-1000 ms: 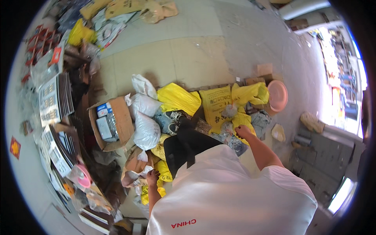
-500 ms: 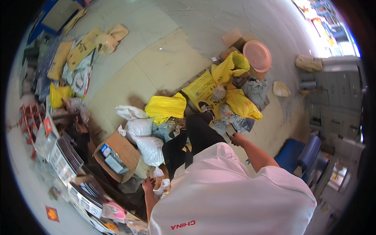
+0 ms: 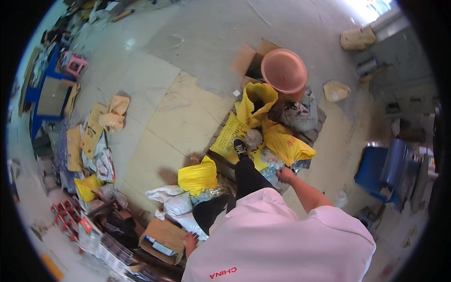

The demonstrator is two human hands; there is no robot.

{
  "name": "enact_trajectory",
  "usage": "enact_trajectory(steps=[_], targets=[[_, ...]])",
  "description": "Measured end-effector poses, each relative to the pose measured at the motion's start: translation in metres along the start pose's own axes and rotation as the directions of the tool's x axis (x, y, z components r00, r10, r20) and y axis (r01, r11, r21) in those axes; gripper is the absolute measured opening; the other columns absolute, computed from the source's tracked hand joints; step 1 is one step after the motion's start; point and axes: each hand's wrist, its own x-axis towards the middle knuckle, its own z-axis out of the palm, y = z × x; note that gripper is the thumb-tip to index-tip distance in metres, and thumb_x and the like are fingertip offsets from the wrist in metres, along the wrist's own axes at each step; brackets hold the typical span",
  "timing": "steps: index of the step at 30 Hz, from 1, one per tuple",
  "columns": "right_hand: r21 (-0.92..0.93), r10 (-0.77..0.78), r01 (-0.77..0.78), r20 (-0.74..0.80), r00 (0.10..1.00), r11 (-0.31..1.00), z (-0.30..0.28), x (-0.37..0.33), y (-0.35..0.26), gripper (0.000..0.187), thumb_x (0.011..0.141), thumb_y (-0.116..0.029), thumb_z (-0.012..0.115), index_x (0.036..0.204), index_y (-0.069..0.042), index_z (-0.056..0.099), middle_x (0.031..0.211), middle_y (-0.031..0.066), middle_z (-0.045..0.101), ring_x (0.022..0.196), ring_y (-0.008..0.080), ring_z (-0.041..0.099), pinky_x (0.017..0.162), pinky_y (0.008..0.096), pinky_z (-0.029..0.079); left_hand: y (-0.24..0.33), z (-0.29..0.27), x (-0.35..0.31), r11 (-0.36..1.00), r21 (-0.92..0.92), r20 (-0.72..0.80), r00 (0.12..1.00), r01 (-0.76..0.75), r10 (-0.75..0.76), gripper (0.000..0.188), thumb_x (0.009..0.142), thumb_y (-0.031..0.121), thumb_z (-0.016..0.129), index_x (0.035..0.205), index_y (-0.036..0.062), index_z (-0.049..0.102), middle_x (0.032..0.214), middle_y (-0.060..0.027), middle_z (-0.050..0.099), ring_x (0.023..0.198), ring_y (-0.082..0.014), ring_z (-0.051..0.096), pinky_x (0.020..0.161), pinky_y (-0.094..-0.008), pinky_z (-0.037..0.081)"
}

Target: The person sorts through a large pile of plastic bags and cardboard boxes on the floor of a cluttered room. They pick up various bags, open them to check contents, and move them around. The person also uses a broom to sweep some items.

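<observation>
My left hand (image 3: 190, 240) hangs low between the white sacks (image 3: 183, 212) and an open cardboard box (image 3: 162, 238). Its fingers look slightly apart, and nothing shows in them. Forward on the other side, my right hand (image 3: 284, 175) is closed in a fist over clear plastic bags (image 3: 271, 160). What it may hold is hidden. Just beyond it lies a yellow bag (image 3: 284, 143). One of my feet, in a dark shoe (image 3: 240, 147), is on a flat yellow sack (image 3: 230, 136).
A pink basin (image 3: 284, 70) tops a cardboard box, next to an upright open yellow sack (image 3: 256, 103) and a grey bag (image 3: 300, 113). Another yellow bag (image 3: 197, 176) lies by the white sacks. A blue roll (image 3: 392, 162) stands far right; red racks (image 3: 68, 218) stand left.
My body has advanced toward the basin and yellow sacks, and the view has turned. The thin dark thing that showed at my right hand is no longer visible. My left hand has come nearer the box.
</observation>
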Motion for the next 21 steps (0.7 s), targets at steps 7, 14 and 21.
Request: enact_trajectory(steps=[7, 14, 21], targets=[[0.456, 0.131, -0.083, -0.076, 0.988, 0.886, -0.068, 0.024, -0.012, 0.03, 0.093, -0.03, 0.063, 0.089, -0.001, 0.07, 0.074, 0.0112, 0.071, 0.059, 0.0207, 0.068, 0.058, 0.0362, 0.055, 0.188, 0.037, 0.047, 0.998, -0.037, 0.095, 0.994, -0.054, 0.057, 0.024, 0.098, 0.02, 0.052, 0.109, -0.0011, 0.059, 0.079, -0.0126, 0.066, 0.065, -0.0214, 0.068, 0.044, -0.0297, 0.044], [0.517, 0.317, -0.304, 0.065, 0.946, 0.8, -0.058, 0.024, 0.065, 0.025, 0.093, -0.025, 0.062, 0.089, -0.001, 0.066, 0.07, 0.012, 0.065, 0.052, 0.0205, 0.06, 0.045, 0.0363, 0.047, 0.367, 0.104, 0.045, 0.948, 0.208, -0.005, 0.969, -0.241, 0.248, 0.029, 0.1, 0.024, 0.055, 0.118, 0.0014, 0.061, 0.099, -0.0119, 0.074, 0.077, -0.0202, 0.073, 0.059, -0.0272, 0.048], [0.543, 0.381, -0.338, 0.036, 0.924, 0.769, -0.075, 0.051, 0.06, 0.02, 0.094, -0.02, 0.061, 0.087, -0.001, 0.066, 0.068, 0.0094, 0.064, 0.052, 0.0195, 0.059, 0.044, 0.0352, 0.045, 0.4, 0.122, 0.057, 0.909, 0.312, 0.098, 0.961, -0.278, 0.26, 0.032, 0.101, 0.024, 0.055, 0.121, 0.0004, 0.063, 0.1, -0.0131, 0.075, 0.079, -0.0203, 0.074, 0.063, -0.0294, 0.051]])
